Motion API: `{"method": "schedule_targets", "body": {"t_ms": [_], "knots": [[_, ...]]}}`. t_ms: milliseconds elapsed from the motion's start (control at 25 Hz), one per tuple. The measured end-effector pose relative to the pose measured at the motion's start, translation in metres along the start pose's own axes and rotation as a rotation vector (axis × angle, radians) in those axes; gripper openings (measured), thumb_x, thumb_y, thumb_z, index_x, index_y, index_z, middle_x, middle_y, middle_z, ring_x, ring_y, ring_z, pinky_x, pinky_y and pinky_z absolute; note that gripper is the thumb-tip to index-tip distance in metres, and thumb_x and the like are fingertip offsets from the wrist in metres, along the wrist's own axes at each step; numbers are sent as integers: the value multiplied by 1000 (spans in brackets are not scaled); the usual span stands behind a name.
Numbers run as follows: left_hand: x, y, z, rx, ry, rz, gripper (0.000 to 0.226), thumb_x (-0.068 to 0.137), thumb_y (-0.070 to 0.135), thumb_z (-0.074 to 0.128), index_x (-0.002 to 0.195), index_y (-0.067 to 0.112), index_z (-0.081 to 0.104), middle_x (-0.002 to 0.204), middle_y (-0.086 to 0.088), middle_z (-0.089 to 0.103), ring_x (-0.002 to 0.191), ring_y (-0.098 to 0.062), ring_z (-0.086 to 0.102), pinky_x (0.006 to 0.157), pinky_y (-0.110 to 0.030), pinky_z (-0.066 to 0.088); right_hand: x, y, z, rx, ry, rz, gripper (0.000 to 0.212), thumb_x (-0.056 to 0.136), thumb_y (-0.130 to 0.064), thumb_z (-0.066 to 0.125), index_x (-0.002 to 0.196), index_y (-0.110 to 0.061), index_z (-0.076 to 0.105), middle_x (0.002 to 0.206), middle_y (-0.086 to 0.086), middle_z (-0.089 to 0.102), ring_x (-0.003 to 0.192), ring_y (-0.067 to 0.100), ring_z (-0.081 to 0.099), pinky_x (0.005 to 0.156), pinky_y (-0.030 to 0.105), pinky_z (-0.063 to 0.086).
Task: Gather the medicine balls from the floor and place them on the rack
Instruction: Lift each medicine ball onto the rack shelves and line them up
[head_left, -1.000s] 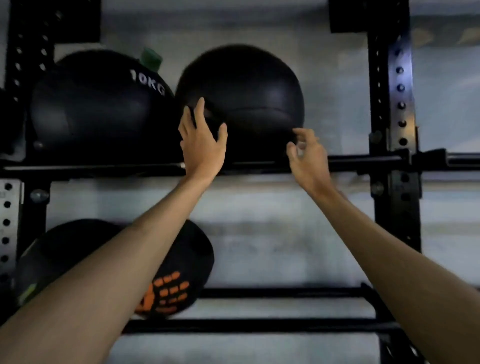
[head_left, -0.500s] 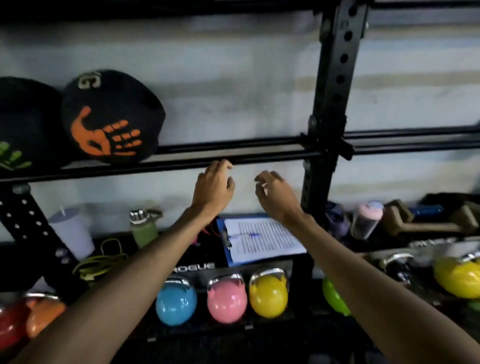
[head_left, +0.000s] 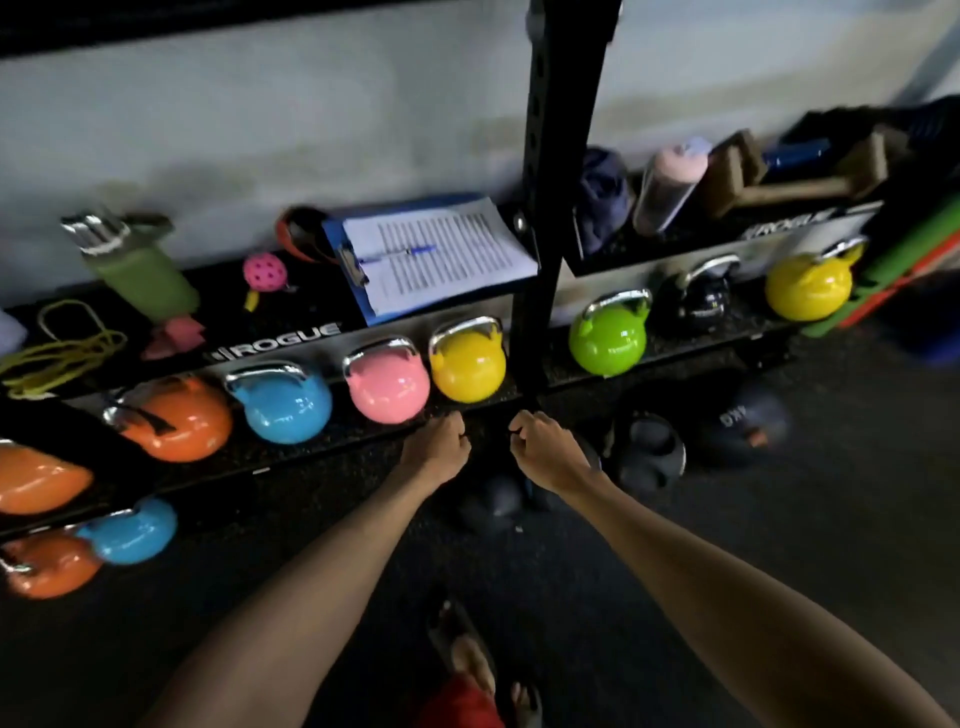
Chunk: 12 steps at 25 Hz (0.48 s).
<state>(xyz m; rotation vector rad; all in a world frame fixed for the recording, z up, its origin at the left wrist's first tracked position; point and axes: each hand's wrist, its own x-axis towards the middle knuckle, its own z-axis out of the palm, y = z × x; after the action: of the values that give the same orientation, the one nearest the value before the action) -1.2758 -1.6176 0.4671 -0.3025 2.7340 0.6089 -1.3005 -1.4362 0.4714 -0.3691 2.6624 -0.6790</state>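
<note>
I see the black rack (head_left: 550, 208), its upright rising mid-scene and coloured kettlebells (head_left: 387, 387) lined along the low shelf. Dark medicine balls (head_left: 743, 423) lie on the floor right of the upright's foot. Nearer me, my left hand (head_left: 441, 447) and right hand (head_left: 540, 447) reach out, fingers curled in, holding nothing.

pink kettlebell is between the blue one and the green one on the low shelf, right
No. In the head view the pink kettlebell sits between the blue kettlebell and a yellow kettlebell on the low shelf; the green kettlebell stands beyond the post.
</note>
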Motion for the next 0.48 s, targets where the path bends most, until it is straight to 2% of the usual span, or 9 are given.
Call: {"method": "schedule_targets", "body": {"t_ms": [200, 280, 360, 480], "knots": [[25, -31, 88, -17, -295, -109, 25, 96, 30, 51, 111, 13, 63, 115, -12, 68, 109, -33, 64, 91, -43, 53, -8, 46, 68, 29, -167, 193, 30, 100, -26, 41, 123, -15, 57, 123, 13, 62, 110, 35, 60, 91, 46, 49], [36, -44, 120, 2, -388, -141, 26, 94, 31, 51, 106, 11, 63, 115, -13, 69, 109, -33, 64, 92, -44, 53, -7, 66, 94, 54, -213, 256, 28, 100, -25, 42, 120, -13, 57, 121, 15, 63, 109, 37, 61, 88, 44, 49], [45, -54, 146, -2, -445, -167, 23, 92, 32, 52, 96, 12, 62, 110, -14, 70, 105, -34, 65, 90, -44, 53, -6, 84, 117, 85, -259, 311, 29, 101, -25, 42, 122, -12, 57, 121, 16, 63, 110, 38, 61, 89, 44, 48], [58, -64, 184, -13, -495, -230, 26, 91, 32, 53, 99, 13, 68, 105, -13, 71, 103, -33, 66, 91, -45, 54, 3, 107, 150, 140, -327, 372, 32, 100, -22, 42, 126, -11, 56, 120, 16, 63, 107, 36, 62, 87, 43, 49]]}}
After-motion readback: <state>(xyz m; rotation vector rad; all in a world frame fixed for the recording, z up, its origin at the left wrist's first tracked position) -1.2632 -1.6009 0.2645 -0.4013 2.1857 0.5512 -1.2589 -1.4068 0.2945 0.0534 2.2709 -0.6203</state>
